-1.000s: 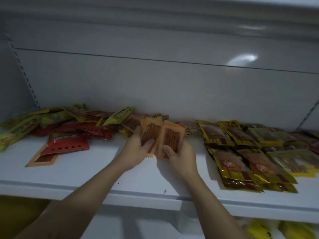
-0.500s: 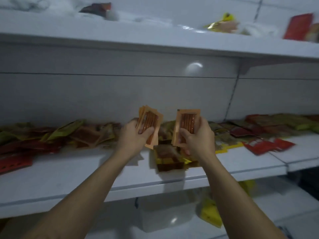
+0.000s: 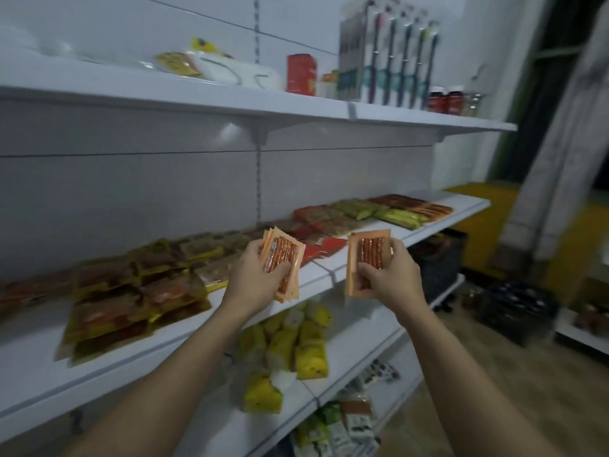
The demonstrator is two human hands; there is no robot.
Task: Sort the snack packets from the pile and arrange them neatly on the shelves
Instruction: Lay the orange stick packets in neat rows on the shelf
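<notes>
Both hands have spread further apart since a moment ago: my left hand (image 3: pixel 253 275) grips a stack of orange packets (image 3: pixel 281 258), and my right hand (image 3: pixel 392 278) pinches a single orange packet (image 3: pixel 367 258). I hold both in the air at the middle shelf's (image 3: pixel 171 338) front edge.

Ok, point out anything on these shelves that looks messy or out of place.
On the middle shelf, the yellow-edged packets at left lie overlapping and askew, unlike the neat rows at the far end.
</notes>
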